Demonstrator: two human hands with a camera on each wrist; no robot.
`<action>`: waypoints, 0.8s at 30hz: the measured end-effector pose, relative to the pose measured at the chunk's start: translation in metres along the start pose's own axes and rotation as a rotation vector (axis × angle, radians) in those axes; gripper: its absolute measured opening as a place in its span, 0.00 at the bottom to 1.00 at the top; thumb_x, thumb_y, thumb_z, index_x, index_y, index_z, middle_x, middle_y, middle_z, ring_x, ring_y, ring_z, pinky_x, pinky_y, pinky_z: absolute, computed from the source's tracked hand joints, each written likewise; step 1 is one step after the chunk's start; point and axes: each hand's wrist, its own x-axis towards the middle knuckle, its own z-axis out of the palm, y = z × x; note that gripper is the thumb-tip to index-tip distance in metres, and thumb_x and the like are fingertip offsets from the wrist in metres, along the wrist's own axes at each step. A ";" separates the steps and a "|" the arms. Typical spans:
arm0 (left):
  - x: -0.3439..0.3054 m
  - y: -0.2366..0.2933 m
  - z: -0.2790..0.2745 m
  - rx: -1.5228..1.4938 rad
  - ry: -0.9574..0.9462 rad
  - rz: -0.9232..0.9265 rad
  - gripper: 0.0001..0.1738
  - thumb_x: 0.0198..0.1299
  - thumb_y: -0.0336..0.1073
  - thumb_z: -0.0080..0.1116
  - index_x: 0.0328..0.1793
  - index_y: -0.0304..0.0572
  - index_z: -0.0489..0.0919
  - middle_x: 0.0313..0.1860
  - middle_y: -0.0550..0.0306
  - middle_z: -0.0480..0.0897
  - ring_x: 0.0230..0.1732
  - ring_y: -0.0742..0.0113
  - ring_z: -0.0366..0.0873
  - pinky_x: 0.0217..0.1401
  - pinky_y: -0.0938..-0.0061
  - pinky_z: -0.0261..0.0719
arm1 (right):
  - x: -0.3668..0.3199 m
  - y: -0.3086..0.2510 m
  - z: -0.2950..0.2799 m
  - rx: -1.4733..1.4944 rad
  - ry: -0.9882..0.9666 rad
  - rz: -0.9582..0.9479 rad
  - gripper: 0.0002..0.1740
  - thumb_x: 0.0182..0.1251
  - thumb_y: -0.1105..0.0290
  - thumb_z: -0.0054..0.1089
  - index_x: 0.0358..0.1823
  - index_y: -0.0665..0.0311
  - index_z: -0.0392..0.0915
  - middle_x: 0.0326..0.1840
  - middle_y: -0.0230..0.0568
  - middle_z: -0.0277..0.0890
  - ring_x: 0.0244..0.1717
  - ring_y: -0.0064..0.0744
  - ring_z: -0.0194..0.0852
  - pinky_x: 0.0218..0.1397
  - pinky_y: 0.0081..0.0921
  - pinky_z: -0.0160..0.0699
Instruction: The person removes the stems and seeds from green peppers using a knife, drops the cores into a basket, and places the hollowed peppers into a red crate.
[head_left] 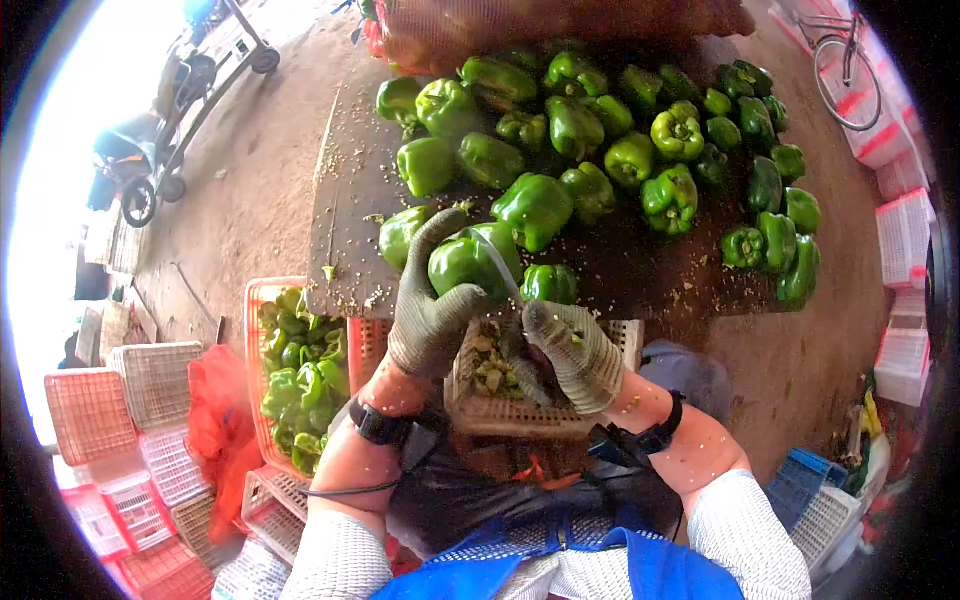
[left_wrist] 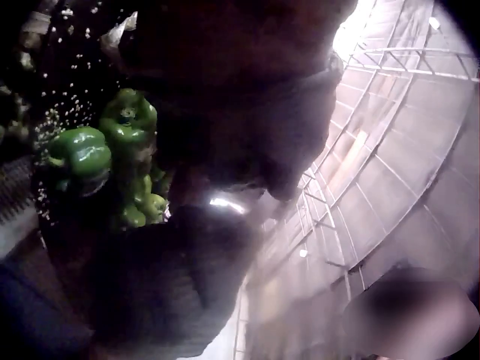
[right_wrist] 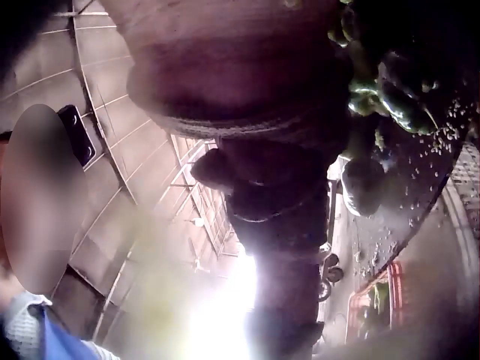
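Note:
In the head view a gloved left hand grips a large green pepper at the table's near edge, thumb and fingers around its sides. The gloved right hand has its fingers curled around the handle of a knife, whose thin curved blade lies against the pepper's right side. Another pepper sits on the table just right of the blade. Both wrist views are dark; the left glove and the right glove show there mostly as shadow.
Many green peppers lie across the dark table, which is strewn with seeds. Below its near edge stands a crate with scraps. An orange crate of peppers is at the left, a mesh sack at the far edge, and stacked crates farther left.

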 end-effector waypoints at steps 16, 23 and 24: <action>0.027 0.035 -0.038 -0.495 0.203 0.121 0.40 0.59 0.71 0.53 0.59 0.42 0.74 0.51 0.49 0.80 0.48 0.55 0.80 0.51 0.63 0.84 | 0.002 0.064 0.013 -0.152 -0.186 -0.032 0.17 0.73 0.61 0.55 0.53 0.64 0.78 0.42 0.37 0.81 0.43 0.28 0.76 0.45 0.30 0.77; 0.000 -0.010 -0.046 -0.558 0.125 -0.354 0.40 0.61 0.69 0.54 0.61 0.40 0.74 0.54 0.51 0.81 0.49 0.59 0.81 0.55 0.62 0.82 | 0.000 0.018 -0.013 -0.268 0.216 -0.236 0.28 0.63 0.49 0.68 0.56 0.60 0.76 0.43 0.32 0.81 0.37 0.25 0.76 0.44 0.23 0.77; -0.005 -0.022 -0.045 -0.515 0.099 -0.396 0.39 0.62 0.68 0.53 0.61 0.39 0.74 0.53 0.51 0.81 0.48 0.59 0.81 0.55 0.63 0.82 | 0.002 0.014 -0.008 -0.336 0.245 -0.312 0.29 0.62 0.49 0.69 0.57 0.60 0.76 0.44 0.33 0.81 0.38 0.25 0.76 0.45 0.24 0.78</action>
